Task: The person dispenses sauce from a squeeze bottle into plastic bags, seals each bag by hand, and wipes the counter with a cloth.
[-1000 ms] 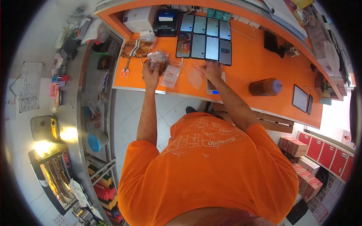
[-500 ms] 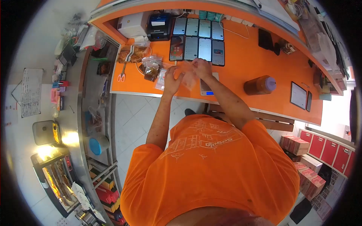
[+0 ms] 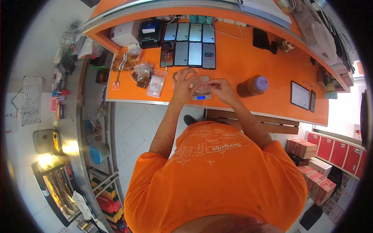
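Note:
Over the orange table, a thin clear plastic bag point(image 3: 203, 86) stretches between my two hands, hard to make out. My left hand point(image 3: 184, 86) has its fingers curled round the bag's left side. At its right edge, my right hand point(image 3: 222, 91) pinches the plastic between thumb and fingers. Beneath lies a small digital scale point(image 3: 201, 97) with a lit blue display, partly covered by the hands and bag. A flat clear zip bag with a red-and-white label point(image 3: 156, 83) rests left of my left hand, beside bags of brown contents point(image 3: 143, 76).
Two rows of phones point(image 3: 189, 54) with lit screens lie beyond my hands. A brown bottle with a lilac lid point(image 3: 253, 86) stands to the right, a tablet point(image 3: 300, 95) farther right. Scissors point(image 3: 116, 84) lie at the left edge, near a dark label printer point(image 3: 150, 34).
The view has shifted, so the table appears farther left. My right hand has come down and nearer, now beside the scale; my left hand has moved over the scale's left side.

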The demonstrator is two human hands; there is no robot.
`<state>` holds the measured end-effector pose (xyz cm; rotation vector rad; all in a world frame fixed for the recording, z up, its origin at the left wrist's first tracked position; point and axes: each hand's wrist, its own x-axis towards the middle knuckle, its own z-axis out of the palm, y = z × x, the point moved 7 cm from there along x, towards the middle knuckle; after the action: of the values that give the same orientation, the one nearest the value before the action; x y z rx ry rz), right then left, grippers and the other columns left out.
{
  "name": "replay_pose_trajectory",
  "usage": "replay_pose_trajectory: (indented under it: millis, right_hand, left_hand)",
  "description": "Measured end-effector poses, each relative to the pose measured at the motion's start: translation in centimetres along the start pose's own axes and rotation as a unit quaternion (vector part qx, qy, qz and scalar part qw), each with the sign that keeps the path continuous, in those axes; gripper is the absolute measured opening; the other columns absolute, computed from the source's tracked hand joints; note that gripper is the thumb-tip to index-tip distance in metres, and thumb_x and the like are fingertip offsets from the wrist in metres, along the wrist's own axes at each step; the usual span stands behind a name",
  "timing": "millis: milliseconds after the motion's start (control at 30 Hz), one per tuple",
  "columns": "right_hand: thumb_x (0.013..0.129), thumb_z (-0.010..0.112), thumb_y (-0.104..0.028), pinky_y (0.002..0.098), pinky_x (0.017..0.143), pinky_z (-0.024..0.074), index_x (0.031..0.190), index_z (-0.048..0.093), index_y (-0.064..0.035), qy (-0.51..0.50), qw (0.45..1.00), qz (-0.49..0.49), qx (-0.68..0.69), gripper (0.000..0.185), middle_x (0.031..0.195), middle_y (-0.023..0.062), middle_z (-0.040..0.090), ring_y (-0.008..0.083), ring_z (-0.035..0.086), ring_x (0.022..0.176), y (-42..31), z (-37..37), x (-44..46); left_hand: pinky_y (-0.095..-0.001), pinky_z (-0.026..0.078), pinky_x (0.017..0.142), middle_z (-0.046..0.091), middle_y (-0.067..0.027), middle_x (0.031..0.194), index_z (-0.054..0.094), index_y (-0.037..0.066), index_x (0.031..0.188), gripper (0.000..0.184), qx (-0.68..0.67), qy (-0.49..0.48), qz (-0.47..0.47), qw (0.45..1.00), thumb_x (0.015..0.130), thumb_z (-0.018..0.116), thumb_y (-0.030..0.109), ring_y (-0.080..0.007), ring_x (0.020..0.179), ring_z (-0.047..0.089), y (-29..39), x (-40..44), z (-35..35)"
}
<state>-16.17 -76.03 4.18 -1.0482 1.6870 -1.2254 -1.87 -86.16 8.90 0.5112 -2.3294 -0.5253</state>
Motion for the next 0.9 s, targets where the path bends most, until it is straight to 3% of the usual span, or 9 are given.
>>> replay_pose_trajectory:
  millis: [67,133,267,433,533,700,733,800,900]
  right_hand:
    - [0.089,0.078,-0.015,0.0282,0.073,0.0536,0.098,0.076,0.0004,-0.008,1.0,0.022,0.002,0.018,0.086,0.006,0.074,0.0109,0.064,0.075,0.9,-1.4,-2.4]
    - [0.09,0.078,-0.017,0.0276,0.07,0.0536,0.094,0.075,0.0002,0.006,0.998,0.02,0.062,0.018,0.083,0.0056,0.073,0.0102,0.063,0.071,3.1,-2.4,-3.6]
    - [0.093,0.075,-0.017,0.0268,0.065,0.0537,0.088,0.071,0.0009,-0.012,0.99,0.039,0.138,0.019,0.08,0.0058,0.071,0.0113,0.065,0.069,0.9,-3.7,-7.0]
    - [0.097,0.069,-0.012,0.0259,0.065,0.0549,0.088,0.066,0.0027,-0.07,0.971,-0.001,0.226,0.017,0.079,0.0066,0.069,0.014,0.069,0.072,0.9,-4.7,-8.4]
    - [0.099,0.067,-0.012,0.0271,0.065,0.0553,0.087,0.064,0.0025,-0.087,0.995,-0.016,0.051,0.018,0.081,0.0067,0.07,0.0142,0.07,0.073,-1.3,-5.2,-9.5]
    - [0.095,0.067,-0.011,0.0336,0.063,0.0549,0.088,0.063,0.0017,-0.092,0.981,-0.029,0.17,0.015,0.076,0.0104,0.069,0.019,0.07,0.07,0.0,-5.0,-10.0]
    - [0.094,0.067,-0.011,0.0349,0.063,0.0546,0.087,0.063,0.0021,-0.088,0.978,-0.03,0.187,0.016,0.075,0.0126,0.069,0.0211,0.07,0.069,0.3,-4.9,-10.1]
    - [0.092,0.067,-0.014,0.0389,0.061,0.0535,0.084,0.063,0.0025,-0.065,0.995,-0.08,-0.003,0.018,0.072,0.0176,0.068,0.0278,0.069,0.066,0.8,-5.1,-10.2]
    - [0.09,0.066,-0.016,0.0442,0.058,0.0518,0.082,0.064,0.0026,0.033,0.979,-0.101,-0.174,0.02,0.07,0.0218,0.065,0.0361,0.066,0.062,0.8,-6.0,-10.1]
  left_hand:
    - [-0.039,0.05,0.086,0.069,-0.0125,0.106,0.071,0.004,0.095,0.018,0.053,0.088,-0.019,0.994,0.086,0.076,0.018,-0.0316,0.1,0.066,4.2,0.0,-1.3]
    - [-0.0366,0.052,0.082,0.071,-0.011,0.1,0.072,0.003,0.098,0.017,-0.129,-0.004,-0.118,0.985,0.089,0.074,0.017,-0.0268,0.093,0.068,4.5,-1.6,1.9]
    - [-0.0318,0.056,0.078,0.074,-0.0101,0.092,0.072,-0.002,0.104,0.016,-0.425,-0.106,-0.276,0.856,0.096,0.068,0.012,-0.0185,0.083,0.071,5.2,-4.8,7.2]
    - [-0.0309,0.056,0.081,0.074,-0.0079,0.096,0.071,-0.004,0.106,0.025,-0.448,-0.188,-0.275,0.829,0.104,0.058,0.017,-0.0143,0.089,0.069,7.6,-4.6,7.7]
    - [-0.0306,0.056,0.082,0.073,-0.008,0.096,0.071,-0.005,0.106,0.024,-0.474,-0.211,-0.288,0.805,0.104,0.059,0.016,-0.0141,0.088,0.068,8.1,-5.1,8.6]
    - [-0.0312,0.058,0.076,0.074,-0.0098,0.086,0.073,-0.006,0.1,0.021,-0.532,-0.237,-0.313,0.751,0.1,0.063,0.013,-0.0147,0.08,0.07,9.1,-4.4,7.7]
    - [-0.0322,0.058,0.074,0.074,-0.0099,0.084,0.073,-0.005,0.096,0.019,-0.459,-0.231,-0.274,0.813,0.098,0.065,0.013,-0.0158,0.078,0.071,9.2,-4.2,7.3]
    - [-0.0342,0.058,0.07,0.074,-0.01,0.081,0.073,-0.002,0.09,0.016,-0.302,-0.215,-0.187,0.91,0.095,0.068,0.013,-0.018,0.075,0.072,9.5,-4.1,6.8]
    - [-0.0361,0.056,0.064,0.074,-0.0135,0.078,0.07,-0.001,0.083,0.012,-0.072,-0.18,-0.126,0.973,0.088,0.073,0.01,-0.024,0.07,0.073,10.0,-4.6,7.9]
